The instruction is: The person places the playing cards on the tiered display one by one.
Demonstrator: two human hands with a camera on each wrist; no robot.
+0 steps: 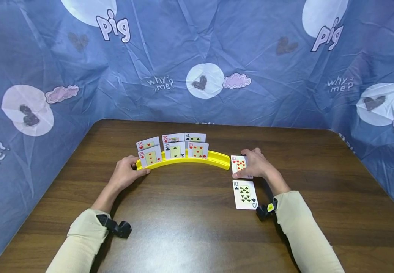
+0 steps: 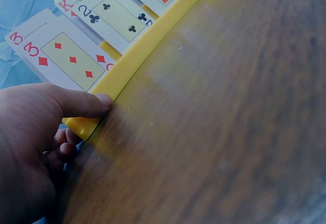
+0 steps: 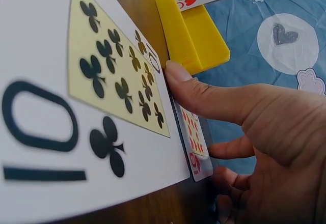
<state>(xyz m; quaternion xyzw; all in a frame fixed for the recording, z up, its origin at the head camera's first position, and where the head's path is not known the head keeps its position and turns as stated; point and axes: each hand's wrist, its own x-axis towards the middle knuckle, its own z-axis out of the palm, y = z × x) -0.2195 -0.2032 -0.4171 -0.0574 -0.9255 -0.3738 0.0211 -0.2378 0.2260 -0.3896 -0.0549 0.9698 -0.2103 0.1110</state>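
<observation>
A curved yellow card holder (image 1: 217,159) stands on the table with playing cards upright in it. At its left end, my left hand (image 1: 126,173) pinches the holder, thumb on the near side and fingers behind. Nearest that hand are the three of diamonds (image 2: 71,58) and the three of hearts (image 1: 148,143) behind it. Just past the holder's right end, my right hand (image 1: 256,165) spans the ten of hearts (image 1: 239,165), its thumb at the near edge and its fingers at the far side. The ten of clubs (image 1: 245,194) lies face up nearer me.
Further along the holder stand the two of clubs (image 1: 175,150) before a king (image 1: 173,137), and a hearts card (image 1: 198,150) before a black four (image 1: 195,137). The brown wooden table (image 1: 176,227) meets a blue printed cloth (image 1: 169,45) behind.
</observation>
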